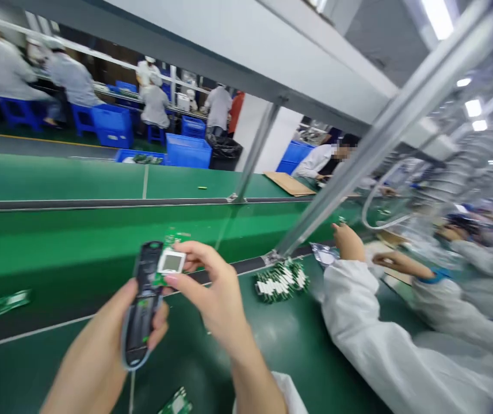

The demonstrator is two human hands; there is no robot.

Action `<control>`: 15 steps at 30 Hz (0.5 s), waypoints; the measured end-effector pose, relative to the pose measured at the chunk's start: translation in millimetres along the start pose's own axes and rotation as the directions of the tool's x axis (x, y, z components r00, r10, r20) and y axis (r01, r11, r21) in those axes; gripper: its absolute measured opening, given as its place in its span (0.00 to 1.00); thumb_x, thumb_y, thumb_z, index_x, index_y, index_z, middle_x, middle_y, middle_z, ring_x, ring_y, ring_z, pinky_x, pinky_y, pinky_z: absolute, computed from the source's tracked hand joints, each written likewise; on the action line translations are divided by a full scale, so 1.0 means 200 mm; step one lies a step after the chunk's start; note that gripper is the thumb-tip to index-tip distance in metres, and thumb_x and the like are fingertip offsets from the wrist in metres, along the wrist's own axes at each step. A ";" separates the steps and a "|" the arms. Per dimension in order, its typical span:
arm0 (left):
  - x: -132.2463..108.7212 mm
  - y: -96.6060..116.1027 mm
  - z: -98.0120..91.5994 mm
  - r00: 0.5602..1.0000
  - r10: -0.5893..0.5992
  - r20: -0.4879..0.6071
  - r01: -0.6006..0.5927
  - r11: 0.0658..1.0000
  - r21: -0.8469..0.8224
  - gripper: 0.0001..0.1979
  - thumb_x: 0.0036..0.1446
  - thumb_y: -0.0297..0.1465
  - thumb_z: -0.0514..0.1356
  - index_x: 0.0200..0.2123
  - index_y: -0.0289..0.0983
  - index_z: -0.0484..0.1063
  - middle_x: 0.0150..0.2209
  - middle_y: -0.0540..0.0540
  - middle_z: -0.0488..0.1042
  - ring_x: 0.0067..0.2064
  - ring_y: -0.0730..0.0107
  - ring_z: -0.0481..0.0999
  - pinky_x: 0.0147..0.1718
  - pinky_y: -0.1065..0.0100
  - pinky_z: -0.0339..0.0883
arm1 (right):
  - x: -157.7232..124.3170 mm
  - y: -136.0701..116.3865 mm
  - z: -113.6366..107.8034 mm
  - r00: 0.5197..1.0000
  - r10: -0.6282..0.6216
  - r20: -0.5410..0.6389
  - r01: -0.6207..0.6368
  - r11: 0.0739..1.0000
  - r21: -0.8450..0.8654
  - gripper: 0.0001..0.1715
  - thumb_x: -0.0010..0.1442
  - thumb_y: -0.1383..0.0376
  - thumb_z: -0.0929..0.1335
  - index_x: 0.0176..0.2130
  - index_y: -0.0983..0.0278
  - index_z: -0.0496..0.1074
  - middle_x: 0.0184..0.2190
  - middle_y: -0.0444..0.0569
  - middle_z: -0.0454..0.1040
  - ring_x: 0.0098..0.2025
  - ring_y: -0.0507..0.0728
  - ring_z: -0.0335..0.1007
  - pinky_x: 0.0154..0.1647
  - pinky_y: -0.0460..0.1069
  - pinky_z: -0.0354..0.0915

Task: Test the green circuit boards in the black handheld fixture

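1. Well, the left grip [99, 345] is clamped around one black plastic handset [143, 305], long and round-ended, with a grey rim.
2. The right grip [211, 287] is pinched on one white square module [171, 262] with a grey window, over a green circuit board [158, 280].
3. At 2 o'clock, a heap of green-and-white boards [281, 280] lies on the green counter [203, 374].
4. One loose board [0, 305] lies at 9 o'clock, another [176, 402] at 6 o'clock.
5. A co-worker's white sleeve [379, 322] sits at 3 o'clock.

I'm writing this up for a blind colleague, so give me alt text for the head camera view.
The person's left hand grips a black handheld device while the right hand holds a green circuit board with a small white-framed screen against it, above a green conveyor belt. Nearby, a co-worker's white-sleeved hand is close to a pile of green-and-white boards.
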State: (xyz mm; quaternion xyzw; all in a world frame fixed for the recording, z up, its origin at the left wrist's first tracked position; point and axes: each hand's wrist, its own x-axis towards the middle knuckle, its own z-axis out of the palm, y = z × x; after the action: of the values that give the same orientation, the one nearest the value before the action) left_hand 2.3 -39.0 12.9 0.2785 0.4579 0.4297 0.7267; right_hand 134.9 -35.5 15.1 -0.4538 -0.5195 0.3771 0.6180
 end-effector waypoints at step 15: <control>-0.03 -0.03 -0.01 0.996 0.020 0.085 -0.010 0.994 -0.112 0.20 0.58 0.48 0.56 0.27 0.36 0.68 0.20 0.49 0.67 0.21 0.74 0.60 0.22 0.71 0.57 | -0.01 -0.02 0.00 0.971 -0.118 0.208 0.196 0.891 -0.409 0.12 0.58 0.67 0.71 0.43 0.54 0.74 0.40 0.44 0.75 0.46 0.58 0.68 0.49 0.53 0.63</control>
State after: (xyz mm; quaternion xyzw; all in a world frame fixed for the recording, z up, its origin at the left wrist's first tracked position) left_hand 2.4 -47.1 9.9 0.2591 0.3995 0.4476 0.7569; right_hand 134.7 -38.8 18.7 -0.4988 -0.6774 0.2419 0.4836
